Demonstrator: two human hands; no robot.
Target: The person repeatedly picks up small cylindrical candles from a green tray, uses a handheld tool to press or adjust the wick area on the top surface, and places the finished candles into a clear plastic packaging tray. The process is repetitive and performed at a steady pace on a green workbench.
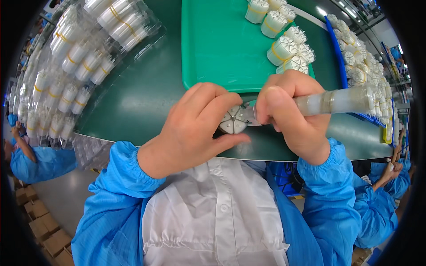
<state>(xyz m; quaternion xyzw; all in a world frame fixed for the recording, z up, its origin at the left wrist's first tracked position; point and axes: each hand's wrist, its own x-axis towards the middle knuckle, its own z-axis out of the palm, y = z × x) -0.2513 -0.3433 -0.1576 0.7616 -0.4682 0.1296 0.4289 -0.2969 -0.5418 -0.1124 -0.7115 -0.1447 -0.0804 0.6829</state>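
My left hand (193, 126) curls its fingers and thumb around a round white part (234, 120). Its end face, split into wedge segments with a small metal spot in each, points up. In my closed right hand (295, 113) is a flat-bladed tool with a thick, whitish, tape-wrapped handle (339, 101) sticking out to the right. Its metal blade (252, 113) touches or nearly touches the right edge of the part; which of the two I cannot tell. Both hands work just over the near part of the green table, and my palm hides the part's left side.
Beyond my hands lies a green tray (217, 48), with bundles of similar white parts (288, 51) banded in yellow along its right side. Clear plastic trays of banded parts (75, 57) fill the left. A blue bin (339, 55) at right holds more. Co-workers in blue (42, 164) sit nearby.
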